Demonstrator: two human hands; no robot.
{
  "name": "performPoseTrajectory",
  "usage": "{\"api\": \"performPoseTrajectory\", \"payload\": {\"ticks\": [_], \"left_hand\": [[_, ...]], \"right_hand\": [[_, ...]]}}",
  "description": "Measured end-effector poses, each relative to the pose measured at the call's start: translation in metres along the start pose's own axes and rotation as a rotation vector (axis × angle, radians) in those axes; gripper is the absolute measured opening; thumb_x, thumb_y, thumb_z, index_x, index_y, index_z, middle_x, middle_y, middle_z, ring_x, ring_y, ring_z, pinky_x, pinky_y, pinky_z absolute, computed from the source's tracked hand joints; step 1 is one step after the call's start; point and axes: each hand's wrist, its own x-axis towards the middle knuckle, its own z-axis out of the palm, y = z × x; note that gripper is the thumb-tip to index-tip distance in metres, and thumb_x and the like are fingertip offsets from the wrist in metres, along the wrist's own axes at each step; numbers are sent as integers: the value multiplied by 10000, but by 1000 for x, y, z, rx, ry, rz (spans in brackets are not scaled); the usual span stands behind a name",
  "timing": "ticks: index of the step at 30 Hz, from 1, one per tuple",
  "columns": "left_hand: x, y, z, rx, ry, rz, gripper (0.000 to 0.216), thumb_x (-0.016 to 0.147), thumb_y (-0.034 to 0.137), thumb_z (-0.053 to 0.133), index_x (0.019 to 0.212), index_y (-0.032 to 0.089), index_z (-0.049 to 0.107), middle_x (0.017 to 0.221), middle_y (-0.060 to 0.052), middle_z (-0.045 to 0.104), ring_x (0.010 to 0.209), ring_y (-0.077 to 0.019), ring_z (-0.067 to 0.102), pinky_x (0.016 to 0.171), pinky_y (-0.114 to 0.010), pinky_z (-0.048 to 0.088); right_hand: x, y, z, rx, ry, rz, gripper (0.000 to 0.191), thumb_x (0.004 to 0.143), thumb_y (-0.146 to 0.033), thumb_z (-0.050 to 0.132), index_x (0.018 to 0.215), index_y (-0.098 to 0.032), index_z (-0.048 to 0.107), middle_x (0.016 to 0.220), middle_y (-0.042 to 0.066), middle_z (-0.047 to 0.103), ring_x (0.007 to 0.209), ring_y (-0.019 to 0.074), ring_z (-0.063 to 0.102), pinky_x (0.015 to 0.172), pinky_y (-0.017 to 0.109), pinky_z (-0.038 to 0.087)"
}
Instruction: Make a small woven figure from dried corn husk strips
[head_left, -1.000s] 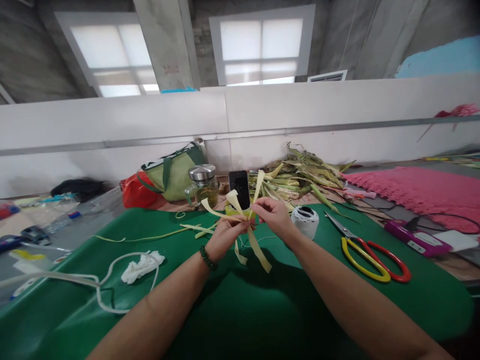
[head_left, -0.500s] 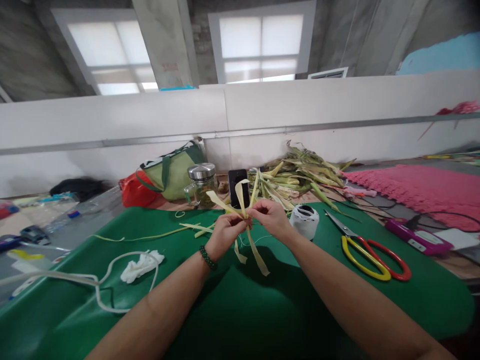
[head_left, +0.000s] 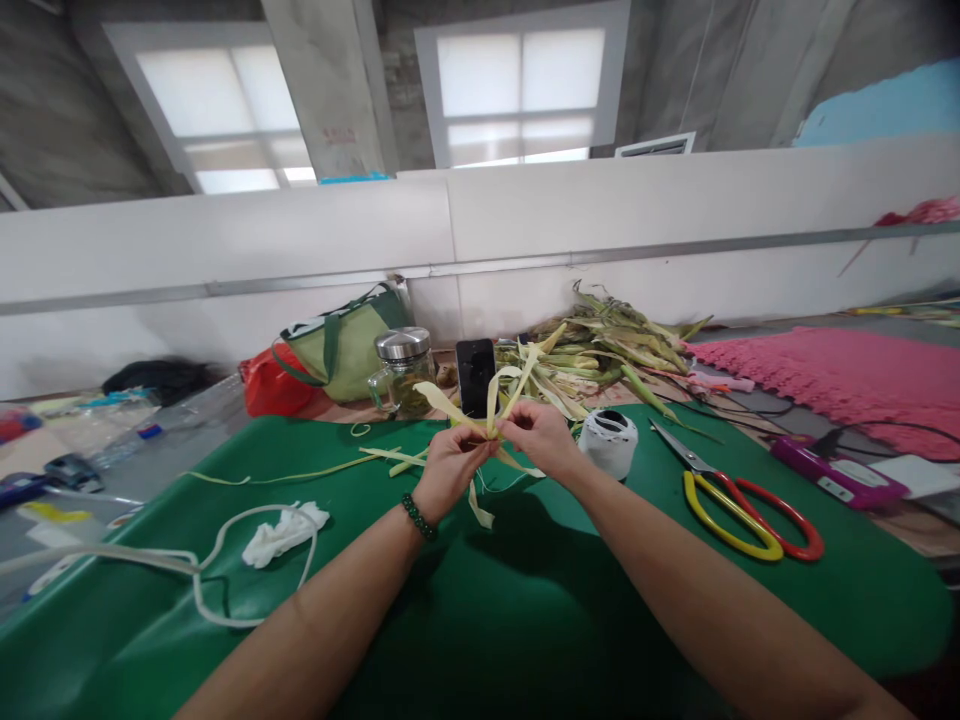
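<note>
Between my hands is a bundle of pale yellow corn husk strips (head_left: 492, 400), crossed and gathered at the middle with ends fanning up and down. My left hand (head_left: 451, 470) pinches the gathered centre from the left, thumb and fingers closed; a dark green bead bracelet circles that wrist. From the right, my right hand (head_left: 541, 437) pinches the same centre, its fingertips touching the strips near my left thumb. A thin pale thread (head_left: 504, 485) hangs below the husks. The exact crossing point is partly hidden by my fingertips.
Scissors (head_left: 731, 500) with yellow and red handles lie at right, near a white spool (head_left: 608, 444). Behind stand a phone (head_left: 475, 375), a lidded glass jar (head_left: 405, 370) and a husk pile (head_left: 622, 335). Crumpled tissue (head_left: 283, 535) and a white cable (head_left: 196, 590) lie left.
The long strip that hung down below my hands has swung up and right, and now a strip points toward the husk pile. Both hands stay nearly in place.
</note>
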Motion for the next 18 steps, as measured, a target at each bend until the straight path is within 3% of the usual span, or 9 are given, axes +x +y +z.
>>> {"api": "performPoseTrajectory", "payload": {"ticks": [8,18], "left_hand": [[-2,2,4,300,67,163,170,676,304,680,618,145,669,599,-22,638,571,-130,535,556,-226,407],[0,4,3,216,73,94,220,612,343,719,578,130,675,565,-22,634,558,-133,535,544,-228,417]], "right_hand": [[-5,5,12,177,166,87,109,532,-223,566,553,-201,461,460,-69,467,393,80,428,375,199,381],[-7,-2,8,160,74,22,130,628,-285,563,684,-178,610,524,-20,582,417,104,497,376,209,402]]}}
